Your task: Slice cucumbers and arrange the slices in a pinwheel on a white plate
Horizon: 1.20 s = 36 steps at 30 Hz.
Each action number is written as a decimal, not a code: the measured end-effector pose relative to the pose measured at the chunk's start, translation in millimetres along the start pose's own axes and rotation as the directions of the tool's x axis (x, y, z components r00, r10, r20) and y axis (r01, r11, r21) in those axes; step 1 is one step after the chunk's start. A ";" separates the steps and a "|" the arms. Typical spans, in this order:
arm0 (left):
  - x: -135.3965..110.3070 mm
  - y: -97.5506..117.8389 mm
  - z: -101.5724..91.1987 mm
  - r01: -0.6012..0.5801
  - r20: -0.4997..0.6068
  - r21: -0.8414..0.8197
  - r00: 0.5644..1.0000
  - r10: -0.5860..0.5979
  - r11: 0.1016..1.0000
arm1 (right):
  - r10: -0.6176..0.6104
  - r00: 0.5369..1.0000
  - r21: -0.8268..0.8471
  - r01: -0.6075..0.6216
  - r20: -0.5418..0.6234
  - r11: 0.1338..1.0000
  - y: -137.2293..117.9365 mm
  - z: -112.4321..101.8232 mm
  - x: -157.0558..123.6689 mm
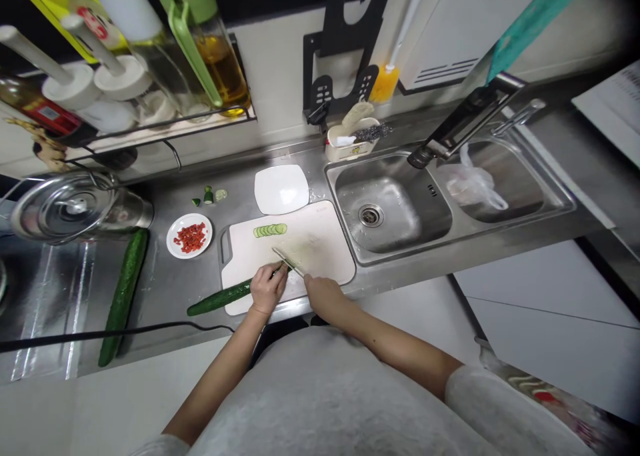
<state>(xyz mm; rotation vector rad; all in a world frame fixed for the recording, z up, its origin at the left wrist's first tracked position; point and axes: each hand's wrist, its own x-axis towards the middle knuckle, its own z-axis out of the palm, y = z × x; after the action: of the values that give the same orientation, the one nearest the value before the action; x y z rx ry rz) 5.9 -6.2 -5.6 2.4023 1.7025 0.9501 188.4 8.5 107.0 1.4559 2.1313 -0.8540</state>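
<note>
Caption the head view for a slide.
Left grip on a cucumber, right grip on a knife, slices on the cutting board.

hands: 2, left hand [269, 287] and right hand [323, 296], I'm using both
knife [285, 259]: 1, I'm holding it
cucumbers [220, 299]: 2, I'm gripping 1, the other is lying apart
cutting board [320, 243]: 1
slices [270, 230]: 1 row, overlapping, I'm getting no exact count
green scraps [209, 195]: 3
plates [273, 188]: 2, 1 is holding red bits [191, 237], too small to count
sink basins [395, 239]: 2
plastic bag [473, 184]: 1
</note>
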 end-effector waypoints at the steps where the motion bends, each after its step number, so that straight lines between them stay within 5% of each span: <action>1: -0.5 0.0 0.3 -0.001 -0.001 -0.001 1.000 0.001 1.000 | -0.004 1.000 0.005 0.004 -0.003 1.000 -0.1 -0.5 0.5; 36: -4.0 -1.6 3.4 0.006 0.011 -0.014 1.000 -0.006 1.000 | 0.005 1.000 0.043 -0.006 0.014 0.999 6.0 12.6 6.8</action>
<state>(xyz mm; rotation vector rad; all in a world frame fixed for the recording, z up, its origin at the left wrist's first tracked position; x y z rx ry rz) 5.4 -8.0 -10.7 2.3875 1.6930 0.9424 191.5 5.9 92.0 1.4725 2.1102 -0.9101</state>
